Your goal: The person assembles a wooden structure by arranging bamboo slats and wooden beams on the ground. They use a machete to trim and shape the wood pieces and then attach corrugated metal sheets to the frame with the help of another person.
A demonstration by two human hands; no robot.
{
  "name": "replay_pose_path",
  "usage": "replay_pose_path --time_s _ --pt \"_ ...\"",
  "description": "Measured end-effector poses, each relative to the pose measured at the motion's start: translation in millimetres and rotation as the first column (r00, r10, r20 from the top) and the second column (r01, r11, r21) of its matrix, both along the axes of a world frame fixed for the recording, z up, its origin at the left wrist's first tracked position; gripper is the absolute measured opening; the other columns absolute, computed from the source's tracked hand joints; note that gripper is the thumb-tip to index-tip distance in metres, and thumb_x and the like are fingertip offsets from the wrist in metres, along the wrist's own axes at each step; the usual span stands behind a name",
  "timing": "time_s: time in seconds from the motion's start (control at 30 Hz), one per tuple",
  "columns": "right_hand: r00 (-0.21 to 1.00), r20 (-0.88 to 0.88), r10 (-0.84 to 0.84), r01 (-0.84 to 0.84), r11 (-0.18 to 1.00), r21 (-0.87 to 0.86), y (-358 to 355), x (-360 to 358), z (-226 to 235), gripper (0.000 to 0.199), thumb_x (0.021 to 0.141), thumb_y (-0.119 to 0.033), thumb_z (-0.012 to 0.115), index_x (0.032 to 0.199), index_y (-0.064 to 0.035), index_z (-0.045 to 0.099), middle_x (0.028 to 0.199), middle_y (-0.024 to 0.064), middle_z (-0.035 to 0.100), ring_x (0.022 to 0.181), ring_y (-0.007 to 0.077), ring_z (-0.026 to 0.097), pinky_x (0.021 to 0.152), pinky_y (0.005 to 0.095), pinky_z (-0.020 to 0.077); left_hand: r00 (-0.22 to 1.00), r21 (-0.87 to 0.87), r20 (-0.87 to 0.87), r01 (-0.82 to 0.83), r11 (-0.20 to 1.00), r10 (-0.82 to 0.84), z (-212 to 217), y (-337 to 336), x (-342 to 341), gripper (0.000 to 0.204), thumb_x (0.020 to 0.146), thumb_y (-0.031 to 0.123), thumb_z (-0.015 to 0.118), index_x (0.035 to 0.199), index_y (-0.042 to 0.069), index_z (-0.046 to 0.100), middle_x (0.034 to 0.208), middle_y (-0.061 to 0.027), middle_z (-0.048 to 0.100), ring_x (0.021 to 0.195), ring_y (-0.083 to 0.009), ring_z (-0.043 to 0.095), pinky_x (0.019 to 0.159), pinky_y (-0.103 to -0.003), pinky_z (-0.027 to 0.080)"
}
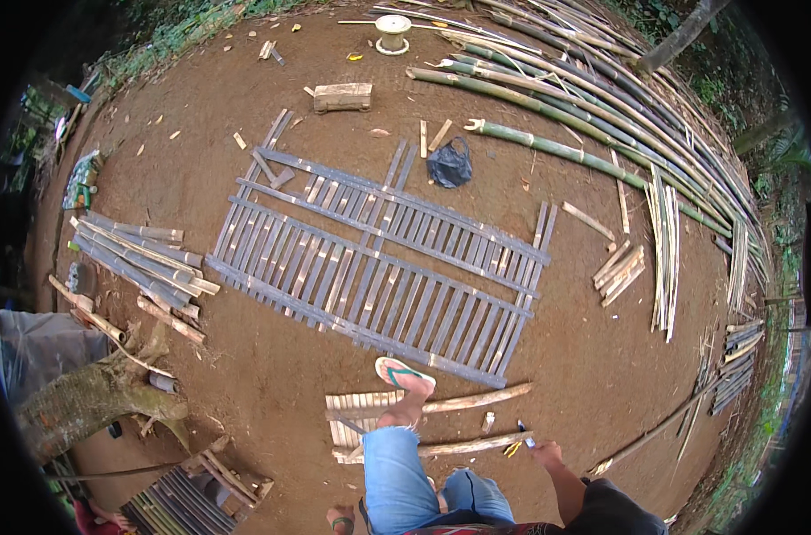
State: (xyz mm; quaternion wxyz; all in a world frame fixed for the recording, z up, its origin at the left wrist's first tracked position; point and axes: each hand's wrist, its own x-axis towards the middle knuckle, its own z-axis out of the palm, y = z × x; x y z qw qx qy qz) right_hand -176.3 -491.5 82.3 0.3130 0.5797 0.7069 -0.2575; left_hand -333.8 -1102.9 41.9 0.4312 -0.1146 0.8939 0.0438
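My right hand [546,455] is low over the ground at the right of my legs. Its fingers close around a small blue-and-white tool [528,440] whose exact kind is too small to make out. Yellow-handled pliers [512,449] lie just left of it, beside the end of a split bamboo pole [477,445]. My left hand [340,514], with a green band at the wrist, hangs by my left thigh; its fingers are too small to read. In front of my sandalled foot lies a large slatted bamboo frame [370,330], dark strips crossed by long rails.
Short bamboo slats [343,432] lie under two poles by my leg. Long green bamboo poles [548,143] are piled at the far right. A black plastic bag [450,163], a wooden block [343,97] and cut bamboo [138,259] lie around. Another person's hand [116,518] shows lower left.
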Motion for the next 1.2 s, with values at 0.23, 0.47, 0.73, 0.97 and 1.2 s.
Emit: replay_pose_path --time_s 0.23,0.47,0.73,0.97,1.2 --pt "0.994 -0.047 0.100 -0.096 0.992 0.078 191 -251 8 0.033 0.088 -0.032 0.057 0.097 -0.0039 0.073 0.099 0.0258 0.068 0.096 0.0425 0.067 0.089 0.0505 0.0525 0.813 0.748 -0.251 -0.182 0.639 0.525 125 322 -353 0.026 0.088 0.016 0.072 0.073 -0.002 0.060 0.081 -0.0098 0.062 0.073 -0.0161 0.057 0.070 -0.031 0.049" --pt "0.792 -0.440 0.424 -0.362 0.906 0.221 392 -605 -12 0.030 0.085 -0.032 0.069 0.099 -0.0055 0.070 0.103 0.0211 0.069 0.099 0.0386 0.066 0.088 0.0451 0.0520 0.711 0.620 -0.156 -0.470 0.628 0.686 81 415 -373 0.025 0.092 0.020 0.069 0.081 -0.001 0.062 0.078 -0.0037 0.061 0.078 -0.0115 0.057 0.071 -0.028 0.048" --pt "0.780 -0.321 0.538 -0.562 0.827 0.019 521 -904 -205 0.070 0.074 -0.038 0.080 0.133 -0.0091 0.056 0.131 0.0220 0.059 0.123 0.0380 0.056 0.105 0.0442 0.0444 0.613 -0.331 -0.334 -0.787 0.520 0.716 156 547 -150 0.028 0.086 0.021 0.070 0.101 -0.001 0.063 0.082 -0.0105 0.070 0.074 -0.0217 0.066 0.065 -0.038 0.053" --pt "0.846 -0.487 0.219 -0.386 0.881 -0.274 520 -967 -295 0.061 0.075 -0.033 0.082 0.124 -0.0033 0.061 0.122 0.0241 0.064 0.111 0.0383 0.063 0.097 0.0441 0.0484 0.659 -0.460 -0.281 -0.731 0.504 0.698 204 753 -211 0.029 0.084 0.032 0.071 0.095 0.006 0.072 0.090 -0.0115 0.071 0.084 -0.0258 0.067 0.069 -0.045 0.053" --pt "0.581 -0.567 0.583 -0.741 0.667 -0.074 429 -863 -195 0.046 0.096 -0.039 0.054 0.094 0.0056 0.062 0.092 0.0324 0.065 0.096 0.0492 0.062 0.082 0.0551 0.0469 0.401 -0.069 -0.473 -0.904 0.421 0.784 169 783 -169 0.026 0.089 0.021 0.068 0.104 0.003 0.059 0.078 -0.0169 0.068 0.068 -0.0263 0.069 0.063 -0.037 0.054"
